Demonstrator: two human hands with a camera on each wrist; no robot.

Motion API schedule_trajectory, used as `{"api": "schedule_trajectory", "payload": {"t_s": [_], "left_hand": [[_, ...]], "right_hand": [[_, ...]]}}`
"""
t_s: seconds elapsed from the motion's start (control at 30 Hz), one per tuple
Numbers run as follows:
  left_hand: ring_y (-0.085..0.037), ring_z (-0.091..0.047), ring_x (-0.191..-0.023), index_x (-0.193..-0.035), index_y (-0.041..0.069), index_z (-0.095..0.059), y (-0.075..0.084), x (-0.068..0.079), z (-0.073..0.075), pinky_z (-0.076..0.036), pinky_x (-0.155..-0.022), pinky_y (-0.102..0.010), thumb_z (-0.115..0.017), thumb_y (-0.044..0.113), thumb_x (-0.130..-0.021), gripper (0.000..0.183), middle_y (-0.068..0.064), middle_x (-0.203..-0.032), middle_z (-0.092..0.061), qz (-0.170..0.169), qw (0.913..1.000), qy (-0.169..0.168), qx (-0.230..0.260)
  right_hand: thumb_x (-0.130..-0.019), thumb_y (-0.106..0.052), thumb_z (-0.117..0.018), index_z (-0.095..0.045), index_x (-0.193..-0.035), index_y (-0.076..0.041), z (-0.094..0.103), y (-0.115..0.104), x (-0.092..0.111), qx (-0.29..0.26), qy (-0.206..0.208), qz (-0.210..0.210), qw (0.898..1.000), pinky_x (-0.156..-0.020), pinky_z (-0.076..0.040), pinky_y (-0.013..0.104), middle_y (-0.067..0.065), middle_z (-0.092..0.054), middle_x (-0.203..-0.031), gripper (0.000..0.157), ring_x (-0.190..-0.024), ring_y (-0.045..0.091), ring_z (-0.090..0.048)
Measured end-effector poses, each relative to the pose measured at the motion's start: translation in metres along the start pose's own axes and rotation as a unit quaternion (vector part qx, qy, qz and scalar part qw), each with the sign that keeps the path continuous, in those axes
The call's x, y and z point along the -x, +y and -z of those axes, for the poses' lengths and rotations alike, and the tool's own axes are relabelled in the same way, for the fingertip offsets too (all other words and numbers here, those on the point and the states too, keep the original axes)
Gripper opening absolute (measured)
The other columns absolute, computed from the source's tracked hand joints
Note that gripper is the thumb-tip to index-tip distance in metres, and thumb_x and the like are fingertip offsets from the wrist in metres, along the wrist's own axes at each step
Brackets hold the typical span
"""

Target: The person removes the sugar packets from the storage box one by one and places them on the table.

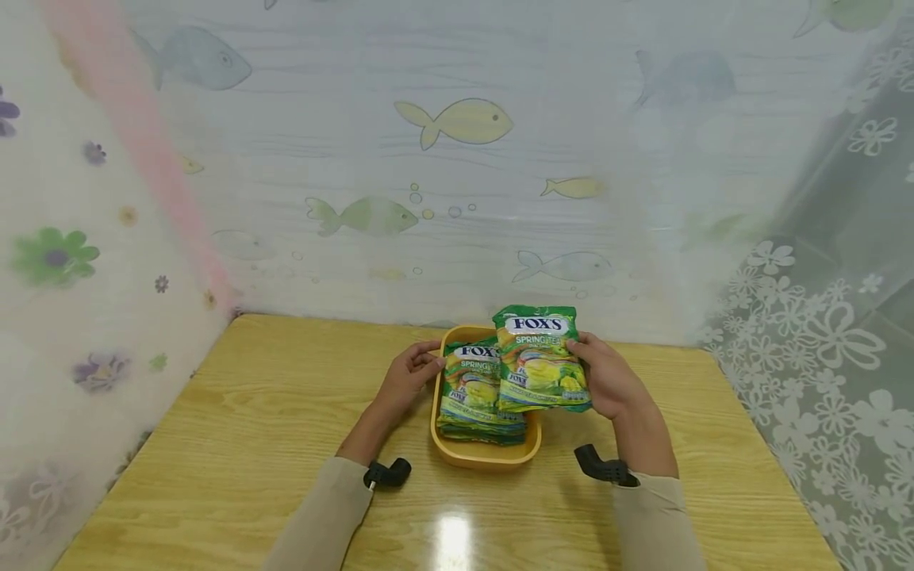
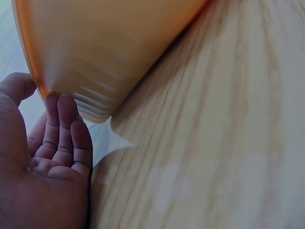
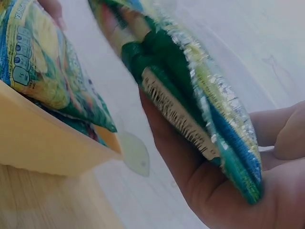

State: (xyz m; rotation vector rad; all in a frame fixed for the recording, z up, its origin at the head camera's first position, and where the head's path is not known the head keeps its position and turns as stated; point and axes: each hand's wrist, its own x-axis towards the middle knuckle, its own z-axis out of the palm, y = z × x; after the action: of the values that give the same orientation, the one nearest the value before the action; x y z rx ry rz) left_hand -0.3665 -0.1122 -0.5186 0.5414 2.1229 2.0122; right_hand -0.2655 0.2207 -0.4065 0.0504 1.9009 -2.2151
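Observation:
A green-and-yellow FOX'S Spring Tea candy bag (image 1: pixel 539 361) is held up by my right hand (image 1: pixel 608 382), thumb on its front and fingers behind. The right wrist view shows that bag's back edge with a barcode label (image 3: pixel 178 114). Below and to its left, several matching candy bags (image 1: pixel 471 392) lie stacked in a yellow plastic container (image 1: pixel 485 460). My left hand (image 1: pixel 407 381) grips the container's left rim; in the left wrist view its fingers (image 2: pixel 66 112) touch the outer wall under the rim. The held bag partly covers the stack.
The container stands on a wood-grain table (image 1: pixel 286 428), near its back edge. Behind it hangs a pale curtain (image 1: pixel 457 262) printed with fish. Flower-patterned sheets border both sides. Each wrist wears a black strap mount (image 1: pixel 389 473).

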Motion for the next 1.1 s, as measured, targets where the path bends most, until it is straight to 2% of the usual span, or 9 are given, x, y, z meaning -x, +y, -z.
{"api": "schedule_trajectory", "payload": {"t_s": [0.3, 0.6, 0.77, 1.0, 1.1], "left_hand": [[-0.020, -0.062, -0.091, -0.147, 0.011, -0.060, 0.003, 0.005, -0.003, -0.045, -0.073, -0.028, -0.067, 0.023, -0.107, 0.042, -0.009, -0.109, -0.067, -0.002, 1.0000, 0.003, 0.001], [-0.019, -0.063, -0.092, -0.146, 0.012, -0.061, 0.003, 0.012, -0.005, -0.045, -0.073, -0.028, -0.068, 0.023, -0.107, 0.042, -0.008, -0.108, -0.067, 0.001, 0.9999, 0.014, -0.004], [-0.021, -0.062, -0.090, -0.146, 0.012, -0.061, 0.004, 0.019, -0.007, -0.045, -0.072, -0.028, -0.068, 0.023, -0.107, 0.041, -0.010, -0.107, -0.067, 0.000, 0.9998, 0.020, -0.004], [-0.018, -0.066, -0.095, -0.146, 0.010, -0.061, 0.007, 0.027, -0.012, -0.049, -0.083, -0.029, -0.068, 0.023, -0.107, 0.042, -0.010, -0.108, -0.068, -0.002, 0.9997, 0.024, -0.006], [-0.019, -0.066, -0.093, -0.145, 0.010, -0.061, 0.009, 0.031, -0.014, -0.049, -0.081, -0.029, -0.068, 0.023, -0.107, 0.041, -0.010, -0.107, -0.068, -0.001, 0.9996, 0.028, -0.008]], "right_hand": [[-0.119, -0.030, -0.032, -0.004, -0.170, -0.004, 0.011, 0.000, 0.004, -0.027, -0.017, -0.001, 0.999, -0.087, -0.061, 0.033, 0.002, -0.066, -0.124, 0.064, -0.106, 0.013, -0.072], [-0.118, -0.029, -0.033, -0.004, -0.170, -0.003, 0.020, 0.000, 0.011, -0.026, 0.001, -0.021, 0.999, -0.086, -0.061, 0.033, 0.001, -0.067, -0.119, 0.064, -0.102, 0.012, -0.073], [-0.119, -0.029, -0.033, -0.001, -0.171, -0.006, 0.030, 0.002, 0.015, -0.025, -0.006, -0.022, 0.999, -0.086, -0.061, 0.033, -0.001, -0.067, -0.120, 0.065, -0.104, 0.012, -0.072], [-0.118, -0.029, -0.034, 0.002, -0.171, -0.010, 0.043, 0.004, 0.023, -0.030, -0.005, -0.031, 0.999, -0.085, -0.061, 0.032, -0.003, -0.068, -0.118, 0.066, -0.103, 0.012, -0.073], [-0.118, -0.030, -0.034, 0.003, -0.171, -0.011, 0.048, 0.004, 0.026, -0.027, -0.005, -0.033, 0.999, -0.085, -0.061, 0.032, -0.004, -0.067, -0.118, 0.067, -0.102, 0.011, -0.072]]}}
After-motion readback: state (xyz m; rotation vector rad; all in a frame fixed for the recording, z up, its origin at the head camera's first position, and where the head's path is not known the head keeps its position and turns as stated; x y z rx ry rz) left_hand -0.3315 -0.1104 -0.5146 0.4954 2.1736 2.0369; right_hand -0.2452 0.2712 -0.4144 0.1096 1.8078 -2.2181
